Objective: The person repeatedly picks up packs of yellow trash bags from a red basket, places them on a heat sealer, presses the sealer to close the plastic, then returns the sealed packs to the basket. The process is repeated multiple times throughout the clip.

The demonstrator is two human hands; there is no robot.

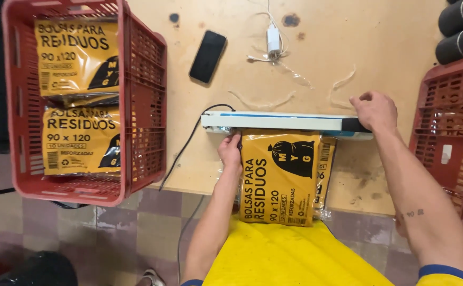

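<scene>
Pressing sealer bar with right hand closed on its handle | left hand clamping yellow pack | we are mid-seal; crate holding two packs.

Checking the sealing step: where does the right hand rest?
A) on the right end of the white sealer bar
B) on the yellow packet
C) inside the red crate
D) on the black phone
A: the right hand presses the right end of the white sealer bar, while the left hand holds the yellow packet under it.
</scene>
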